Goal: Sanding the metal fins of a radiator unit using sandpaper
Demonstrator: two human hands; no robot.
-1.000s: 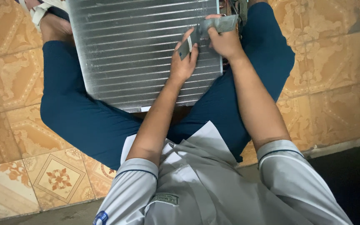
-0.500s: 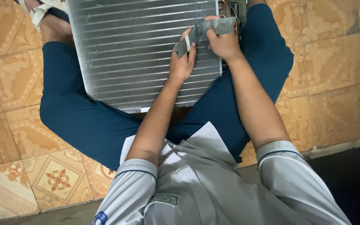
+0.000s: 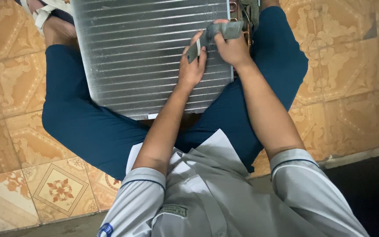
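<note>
A silver finned coil panel (image 3: 145, 57) lies across my lap, between my legs in dark blue trousers. Both hands hold a small grey flat metal piece (image 3: 218, 33) over the panel's right edge. My left hand (image 3: 192, 66) pinches its lower left end. My right hand (image 3: 231, 46) grips its upper right end, close to the copper tubes (image 3: 237, 11) at the panel's corner.
I sit on an orange patterned tile floor (image 3: 347, 87). A sandalled foot (image 3: 44, 17) shows at the top left. A dark strip (image 3: 369, 184) runs along the lower right, past the tile edge.
Both hands and the grey piece stay at the panel's right edge; the hands have shifted only slightly.
</note>
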